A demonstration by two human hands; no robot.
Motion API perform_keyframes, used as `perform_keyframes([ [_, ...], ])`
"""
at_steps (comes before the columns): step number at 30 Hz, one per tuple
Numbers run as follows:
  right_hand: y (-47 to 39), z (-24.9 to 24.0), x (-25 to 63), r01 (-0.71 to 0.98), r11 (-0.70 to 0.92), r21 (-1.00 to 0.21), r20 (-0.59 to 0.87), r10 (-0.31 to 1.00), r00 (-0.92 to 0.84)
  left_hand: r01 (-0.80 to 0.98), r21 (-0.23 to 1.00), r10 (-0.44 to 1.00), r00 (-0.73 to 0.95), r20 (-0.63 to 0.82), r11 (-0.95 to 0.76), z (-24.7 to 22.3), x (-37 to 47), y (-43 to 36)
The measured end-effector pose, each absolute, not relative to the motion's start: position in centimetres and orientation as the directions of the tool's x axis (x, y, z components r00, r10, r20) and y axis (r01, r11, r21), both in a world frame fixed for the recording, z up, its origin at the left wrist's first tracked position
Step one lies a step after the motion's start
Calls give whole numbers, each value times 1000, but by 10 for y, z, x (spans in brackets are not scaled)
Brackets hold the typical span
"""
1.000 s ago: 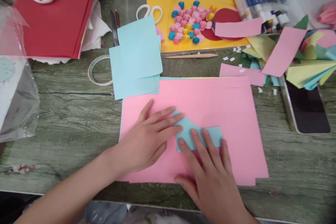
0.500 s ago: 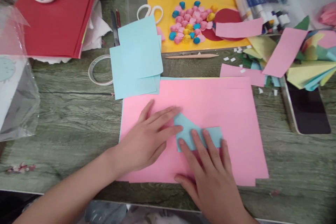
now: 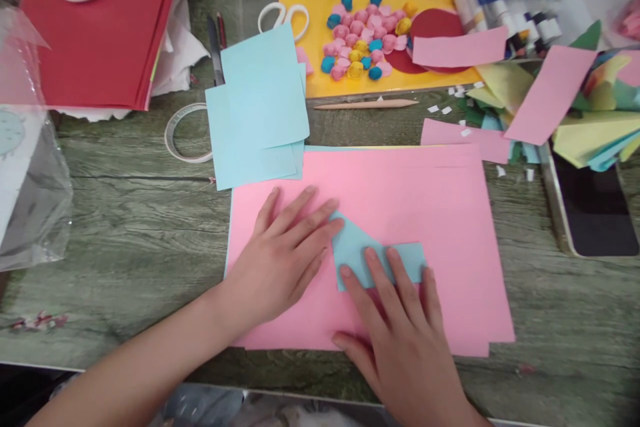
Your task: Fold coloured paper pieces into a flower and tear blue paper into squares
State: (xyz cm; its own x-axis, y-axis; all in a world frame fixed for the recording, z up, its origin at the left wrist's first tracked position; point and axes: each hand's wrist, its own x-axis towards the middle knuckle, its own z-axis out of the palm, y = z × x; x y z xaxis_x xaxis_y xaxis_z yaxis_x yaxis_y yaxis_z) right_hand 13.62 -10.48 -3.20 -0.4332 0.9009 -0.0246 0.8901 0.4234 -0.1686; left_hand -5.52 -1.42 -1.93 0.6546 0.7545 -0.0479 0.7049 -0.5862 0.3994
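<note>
A folded light-blue paper [image 3: 353, 245] lies on large pink sheets [image 3: 435, 207], its left part rising to a pointed corner. My left hand [image 3: 280, 257] rests palm down with fingers spread, one fingertip at the paper's upper left corner and the others on the pink sheet. Flat over the lower middle and right of the folded paper are the fingers of my right hand [image 3: 400, 320], apart from one another, with the thumb on the pink sheet. More light-blue sheets [image 3: 263, 100] overlap the pink stack's upper left corner.
Behind are white scissors [image 3: 271, 16], a wooden stick [image 3: 367, 105] and a yellow sheet [image 3: 310, 7] bearing small paper pieces. A tape roll [image 3: 175, 143] is at left. Pink strips [image 3: 550, 95] and a phone [image 3: 595, 207] lie right, red folders [image 3: 105, 33] at the back left.
My left hand has shifted slightly up, its fingers spreading wider and its index fingertip moving to the folded paper's upper corner. My right hand stays in place. The view has shifted slightly.
</note>
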Motion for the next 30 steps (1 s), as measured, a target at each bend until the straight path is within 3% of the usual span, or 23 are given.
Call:
perform_keyframes([
  [30,-105,-31,136,890,420,-175,-30,902,-432,703,390,757,653,-22,-595,-23,-53,-16],
])
